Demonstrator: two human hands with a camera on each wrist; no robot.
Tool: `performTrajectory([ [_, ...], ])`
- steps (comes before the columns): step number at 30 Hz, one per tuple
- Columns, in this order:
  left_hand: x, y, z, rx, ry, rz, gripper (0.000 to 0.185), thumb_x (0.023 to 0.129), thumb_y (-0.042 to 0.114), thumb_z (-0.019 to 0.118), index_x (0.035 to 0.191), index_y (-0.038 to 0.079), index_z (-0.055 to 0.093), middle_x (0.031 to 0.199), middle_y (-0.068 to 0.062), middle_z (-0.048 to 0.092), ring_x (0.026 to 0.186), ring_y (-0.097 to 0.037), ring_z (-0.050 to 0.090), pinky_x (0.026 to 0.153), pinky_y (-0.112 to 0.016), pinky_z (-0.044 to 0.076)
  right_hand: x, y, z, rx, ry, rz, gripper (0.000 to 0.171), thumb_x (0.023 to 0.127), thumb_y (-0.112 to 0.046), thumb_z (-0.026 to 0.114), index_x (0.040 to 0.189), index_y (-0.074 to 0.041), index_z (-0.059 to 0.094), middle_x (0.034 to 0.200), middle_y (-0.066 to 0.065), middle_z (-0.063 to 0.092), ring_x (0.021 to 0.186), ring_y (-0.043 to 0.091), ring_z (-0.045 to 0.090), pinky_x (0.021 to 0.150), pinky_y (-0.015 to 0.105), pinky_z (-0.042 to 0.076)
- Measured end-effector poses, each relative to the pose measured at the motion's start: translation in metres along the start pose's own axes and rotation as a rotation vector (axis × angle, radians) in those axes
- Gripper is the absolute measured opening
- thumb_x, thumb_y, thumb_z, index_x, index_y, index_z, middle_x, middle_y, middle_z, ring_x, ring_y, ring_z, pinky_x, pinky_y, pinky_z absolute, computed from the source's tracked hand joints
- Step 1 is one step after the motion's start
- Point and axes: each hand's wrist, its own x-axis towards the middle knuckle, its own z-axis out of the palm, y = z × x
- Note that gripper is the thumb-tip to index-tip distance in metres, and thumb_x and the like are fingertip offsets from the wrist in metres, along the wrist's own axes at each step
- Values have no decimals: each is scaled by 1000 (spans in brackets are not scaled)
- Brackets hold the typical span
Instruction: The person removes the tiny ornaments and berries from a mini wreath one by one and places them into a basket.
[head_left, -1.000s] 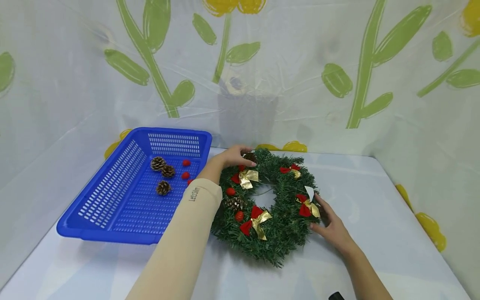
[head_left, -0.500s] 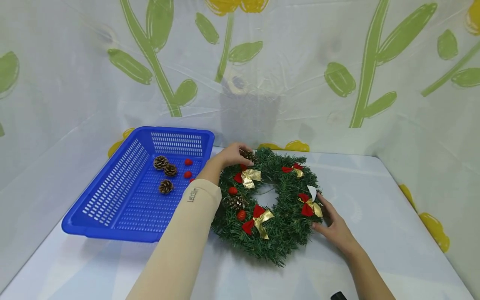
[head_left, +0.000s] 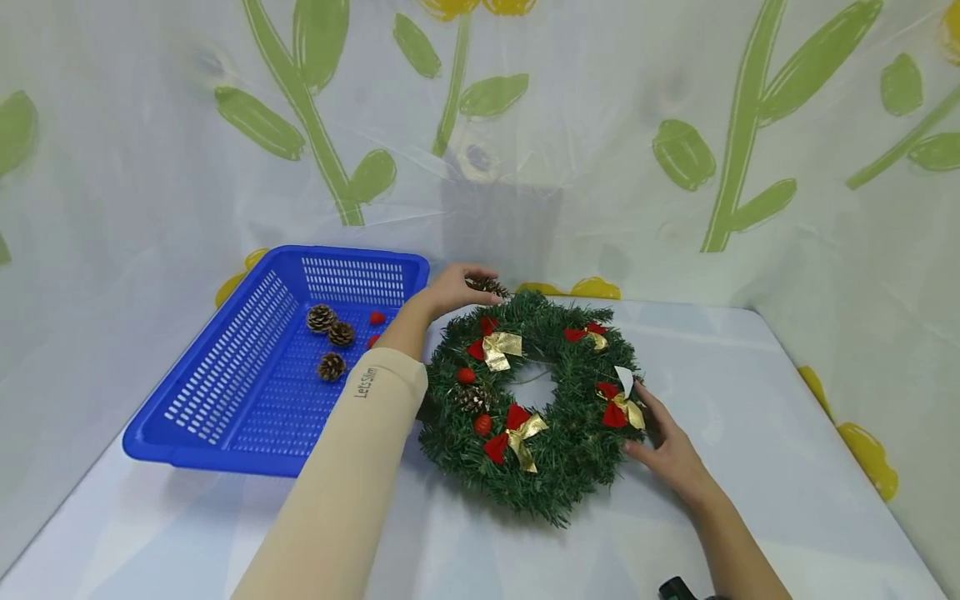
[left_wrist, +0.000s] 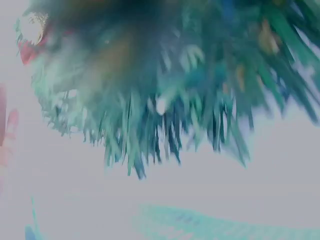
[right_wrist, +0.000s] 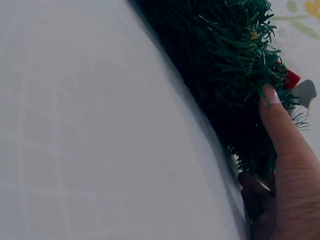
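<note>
A green wreath (head_left: pixel 577 450) with red and gold bows, red berries and a pine cone (head_left: pixel 474 399) lies on the table. My left hand (head_left: pixel 452 289) pinches another pine cone (head_left: pixel 489 286) just beyond the wreath's back left edge. On the right side, my right hand (head_left: pixel 675 460) grips the wreath's outer edge beside a bow (head_left: pixel 619 410) and a small white tag (head_left: pixel 624 380). In the right wrist view its thumb (right_wrist: pixel 280 122) presses on the greenery (right_wrist: pixel 220 60), with the other fingers curled low under the edge. The left wrist view has blurred greenery (left_wrist: pixel 150 100) filling its upper half.
To the left stands a blue perforated basket (head_left: pixel 225 462) with loose pine cones (head_left: pixel 332 367) and red berries (head_left: pixel 377 318) in it. A small black object (head_left: pixel 675 588) shows at the front edge, by the right forearm. A flower-printed sheet (head_left: pixel 585 167) hangs behind the table.
My left hand has moved up and back with the pine cone, from over the wreath's upper left part to beyond its edge. The right hand stays on the wreath.
</note>
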Motion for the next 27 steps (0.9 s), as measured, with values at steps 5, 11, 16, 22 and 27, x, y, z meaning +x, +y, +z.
performTrajectory([
  [5,-8,5,-16,22,38,-18,49,86,25,70,129,8,57,134,-10,52,124,-27,47,99,-42,43,1,-1,-1,-4,-2,-3,86,84,-2,67,153,-15,17,153,27,16,131,52,22,97,0,23],
  [11,-22,12,-31,-35,121,-39,49,86,27,69,128,6,56,131,-12,53,112,-30,57,95,-41,47,1,-4,-3,-11,2,-1,86,83,-2,68,152,-14,18,152,29,17,132,53,20,97,-1,23],
  [16,-28,21,-40,-160,183,-56,47,86,25,70,126,4,57,123,-14,56,105,-28,62,92,-36,50,0,-4,-4,-19,1,3,86,83,-2,68,152,-14,18,152,28,18,134,43,25,96,-1,23],
  [22,-37,30,-54,-182,229,6,37,85,22,72,115,3,63,106,-9,64,93,-19,64,88,-33,52,0,-3,-7,7,-10,-5,87,84,1,67,153,-13,16,153,28,16,134,47,22,97,-1,23],
  [27,-50,31,-68,-147,217,25,38,85,23,71,117,4,63,107,-8,64,93,-17,64,93,-42,50,-2,-2,-8,-1,-4,-4,86,84,0,67,152,-13,17,150,31,19,138,18,28,96,-1,23],
])
